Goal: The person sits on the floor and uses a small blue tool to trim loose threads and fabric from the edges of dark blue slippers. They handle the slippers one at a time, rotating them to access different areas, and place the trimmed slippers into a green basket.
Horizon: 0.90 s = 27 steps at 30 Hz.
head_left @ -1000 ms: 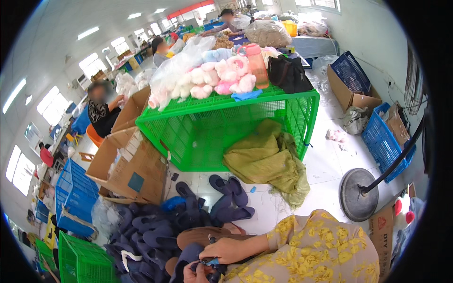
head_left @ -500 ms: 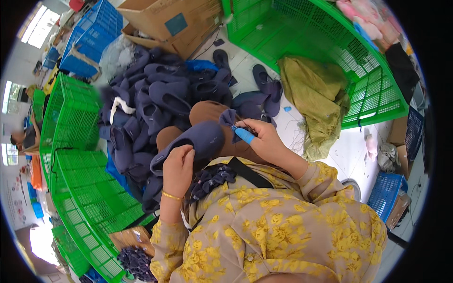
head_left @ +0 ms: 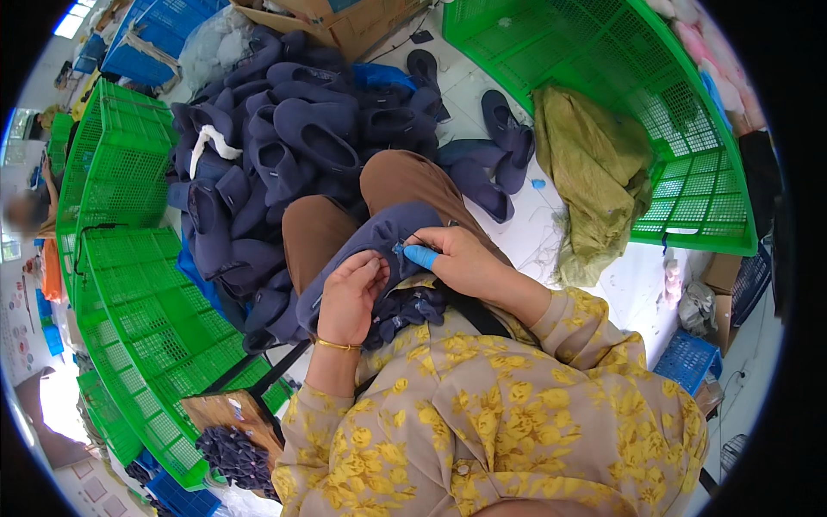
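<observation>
Across my lap lies a dark navy slipper (head_left: 360, 241), with my left hand (head_left: 351, 297) closed on its near side, fingertips pinched together. A small navy fabric bow (head_left: 392, 246) rests against the slipper's upper. My right hand (head_left: 457, 261) pinches at that bow, its thumb covered in blue; anything finer between the fingertips is too small to make out. More navy bows (head_left: 412, 312) are bunched at my waist, just below the slipper. Beyond my knees, a large heap of matching slippers (head_left: 314, 129) spreads over the floor.
Green plastic crates (head_left: 164, 319) stand along my left, and another green crate (head_left: 702, 155) stands at the far right beside an olive sack (head_left: 594, 172). Several slippers (head_left: 482, 168) lie apart on the floor. A cardboard box (head_left: 345, 26) is behind the heap. Dark bows (head_left: 237, 461) lie at lower left.
The bow has moved from beyond the slipper's toe onto its upper, carried by my right hand. Both hands are closer together, and my view has shifted.
</observation>
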Available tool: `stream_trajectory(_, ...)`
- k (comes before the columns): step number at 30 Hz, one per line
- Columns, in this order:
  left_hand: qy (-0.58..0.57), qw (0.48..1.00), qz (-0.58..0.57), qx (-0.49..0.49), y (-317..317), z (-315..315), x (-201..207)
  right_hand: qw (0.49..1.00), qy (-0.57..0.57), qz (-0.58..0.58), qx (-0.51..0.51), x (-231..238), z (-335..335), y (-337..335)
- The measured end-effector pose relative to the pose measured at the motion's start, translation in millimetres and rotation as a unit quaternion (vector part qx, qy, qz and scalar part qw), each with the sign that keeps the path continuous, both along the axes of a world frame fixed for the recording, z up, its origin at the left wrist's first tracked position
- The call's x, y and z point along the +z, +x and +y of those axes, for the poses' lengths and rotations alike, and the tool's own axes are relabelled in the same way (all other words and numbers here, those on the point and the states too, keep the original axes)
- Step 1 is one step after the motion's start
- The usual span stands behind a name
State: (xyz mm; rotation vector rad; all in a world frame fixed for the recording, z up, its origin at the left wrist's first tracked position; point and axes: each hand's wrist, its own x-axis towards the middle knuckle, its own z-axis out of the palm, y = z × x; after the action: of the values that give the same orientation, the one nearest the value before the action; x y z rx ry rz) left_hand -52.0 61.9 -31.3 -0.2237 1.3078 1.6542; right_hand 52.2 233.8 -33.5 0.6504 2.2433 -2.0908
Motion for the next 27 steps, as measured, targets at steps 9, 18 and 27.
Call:
stream_trajectory(9,0.011,1.0,-0.015,-0.007,-1.3,2.3,-6.2,0.998,0.058,-0.033,0.013,0.7,1.5,-4.2)
stream_trajectory(18,0.01,1.0,-0.013,-0.002,-0.6,4.4,-5.8,0.995,0.082,-0.052,0.003,6.2,-1.4,-3.8)
stream_trajectory(27,-0.021,1.0,0.002,0.01,2.0,8.3,-5.2,0.991,0.123,-0.035,-0.034,5.1,-12.3,-1.2)
